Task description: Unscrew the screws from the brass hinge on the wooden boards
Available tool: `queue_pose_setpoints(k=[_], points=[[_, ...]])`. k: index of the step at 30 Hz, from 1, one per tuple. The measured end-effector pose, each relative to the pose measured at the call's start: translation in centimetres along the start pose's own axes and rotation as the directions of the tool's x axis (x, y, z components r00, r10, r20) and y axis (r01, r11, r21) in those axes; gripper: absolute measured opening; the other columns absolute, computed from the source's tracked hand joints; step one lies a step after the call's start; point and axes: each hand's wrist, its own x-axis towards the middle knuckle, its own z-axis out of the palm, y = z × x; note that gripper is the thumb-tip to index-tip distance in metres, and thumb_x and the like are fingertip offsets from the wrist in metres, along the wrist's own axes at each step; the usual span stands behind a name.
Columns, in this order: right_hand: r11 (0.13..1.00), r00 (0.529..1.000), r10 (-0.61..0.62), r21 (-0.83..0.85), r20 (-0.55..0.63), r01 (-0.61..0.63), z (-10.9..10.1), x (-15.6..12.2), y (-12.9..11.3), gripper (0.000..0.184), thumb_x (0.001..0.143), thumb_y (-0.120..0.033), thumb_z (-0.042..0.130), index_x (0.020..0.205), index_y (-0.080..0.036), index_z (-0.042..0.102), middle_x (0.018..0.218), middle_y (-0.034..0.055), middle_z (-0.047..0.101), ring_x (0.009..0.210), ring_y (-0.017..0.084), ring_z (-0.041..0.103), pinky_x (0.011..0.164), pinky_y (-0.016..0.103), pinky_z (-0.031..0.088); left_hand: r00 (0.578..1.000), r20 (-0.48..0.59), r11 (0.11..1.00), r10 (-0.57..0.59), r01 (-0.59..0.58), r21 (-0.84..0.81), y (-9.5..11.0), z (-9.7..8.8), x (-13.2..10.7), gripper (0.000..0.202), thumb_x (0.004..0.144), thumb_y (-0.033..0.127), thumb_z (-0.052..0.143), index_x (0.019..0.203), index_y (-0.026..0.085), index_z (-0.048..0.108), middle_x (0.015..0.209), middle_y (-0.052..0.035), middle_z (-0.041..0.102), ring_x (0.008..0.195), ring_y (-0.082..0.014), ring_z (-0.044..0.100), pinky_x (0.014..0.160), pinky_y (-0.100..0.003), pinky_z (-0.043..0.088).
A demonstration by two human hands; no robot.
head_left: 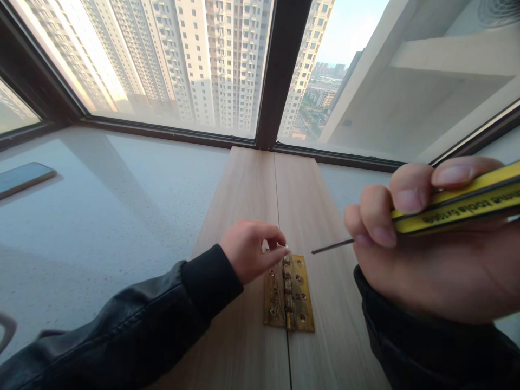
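Note:
My right hand point(410, 249) is closed around the yellow and black handle of a screwdriver point(459, 206), raised on the right. Its thin shaft points left, and the tip is apart from a brass-coloured hinge point(300, 295). That worn hinge lies open and flat across the seam between two wooden boards, with several screw heads showing in its leaves. Over the hinge's far end, my left hand point(255, 249) has thumb and forefinger pinched together. Whatever is between those fingertips is too small to make out. The left hand partly covers the hinge's far left corner.
Two pale wooden boards point(254, 189) lie side by side on a white speckled sill point(162, 200), reaching the window frame point(268, 108). A phone point(26, 176) rests at the far left. Part of a grey curved object point(7, 327) shows at the lower left edge.

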Motion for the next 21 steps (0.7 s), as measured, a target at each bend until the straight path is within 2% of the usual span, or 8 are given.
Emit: queue_pose_setpoints(k=[3,4,9,13,15,18,20,21], points=[[0.999,0.994,-0.036,-0.008,-0.104,0.035,-1.9,1.4,1.3,0.045,0.064,-0.062,0.067,0.063,-0.019,0.053,0.058,-0.0046,0.042,0.037,0.010,0.038,0.031,0.027,0.022,0.996,-0.039,0.987,-0.084,0.089,0.136,-0.9,0.2,1.4,0.017,0.079,0.031,0.057,0.073,0.019,0.067,0.068,0.0003,0.063,0.059,-0.0114,0.050,0.058,-0.026,0.039],[1.000,0.994,0.005,0.012,-0.108,-0.003,-2.7,1.7,2.0,0.045,0.060,-0.060,0.071,0.065,-0.020,0.053,0.060,-0.0045,0.044,0.039,0.010,0.040,0.033,0.027,0.024,0.996,-0.029,0.974,-0.083,0.087,0.208,-1.1,0.4,1.9,0.020,0.080,0.033,0.055,0.072,0.019,0.066,0.070,-0.0004,0.063,0.062,-0.0124,0.051,0.057,-0.026,0.038],[0.994,0.987,0.078,0.090,-0.142,-0.066,-6.2,2.7,5.9,0.048,0.067,-0.067,0.061,0.067,-0.020,0.052,0.062,-0.0043,0.045,0.036,0.007,0.035,0.033,0.023,0.022,0.997,0.062,0.911,-0.047,0.017,0.413,-1.8,1.0,3.1,0.026,0.081,0.035,0.050,0.065,0.018,0.061,0.069,-0.0017,0.060,0.066,-0.0152,0.051,0.051,-0.026,0.028],[0.989,0.984,0.108,0.118,-0.140,-0.091,-7.0,2.7,7.8,0.049,0.072,-0.067,0.055,0.068,-0.019,0.052,0.063,-0.0031,0.047,0.036,0.008,0.037,0.032,0.023,0.024,0.990,0.126,0.896,-0.058,-0.004,0.444,-1.9,0.3,2.7,0.030,0.079,0.043,0.052,0.064,0.017,0.059,0.066,-0.0021,0.059,0.062,-0.0154,0.051,0.047,-0.025,0.023],[0.986,0.982,0.124,0.129,-0.142,-0.105,-7.0,2.6,8.4,0.047,0.074,-0.065,0.054,0.069,-0.018,0.051,0.064,-0.0027,0.048,0.036,0.008,0.038,0.032,0.023,0.024,0.988,0.140,0.874,-0.065,-0.011,0.486,-0.8,-0.7,2.0,0.034,0.080,0.047,0.050,0.066,0.017,0.059,0.068,-0.0030,0.060,0.062,-0.0163,0.052,0.047,-0.026,0.024],[0.981,0.975,0.149,0.145,-0.164,-0.126,-7.3,2.6,9.1,0.048,0.075,-0.065,0.053,0.069,-0.018,0.050,0.063,-0.0026,0.048,0.037,0.008,0.039,0.032,0.022,0.026,0.985,0.171,0.856,-0.018,-0.073,0.512,2.7,-2.6,0.1,0.028,0.083,0.042,0.049,0.070,0.019,0.059,0.068,-0.0020,0.060,0.064,-0.0170,0.054,0.049,-0.028,0.030],[0.977,0.969,0.170,0.155,-0.178,-0.143,-7.5,2.6,9.7,0.048,0.076,-0.065,0.052,0.069,-0.017,0.049,0.063,-0.0027,0.048,0.037,0.007,0.040,0.032,0.021,0.027,0.957,0.262,0.872,0.125,-0.232,0.432,5.3,-3.7,-2.1,0.027,0.082,0.041,0.053,0.065,0.021,0.057,0.064,-0.0007,0.057,0.058,-0.0149,0.051,0.048,-0.030,0.034],[0.975,0.966,0.181,0.159,-0.182,-0.153,-7.6,2.7,9.9,0.049,0.077,-0.065,0.051,0.069,-0.017,0.049,0.063,-0.0027,0.048,0.037,0.007,0.040,0.032,0.021,0.027,0.946,0.262,0.864,0.192,-0.289,0.411,6.3,-4.1,-3.6,0.024,0.081,0.040,0.055,0.065,0.022,0.057,0.064,-0.0004,0.058,0.056,-0.0146,0.049,0.046,-0.031,0.035]])
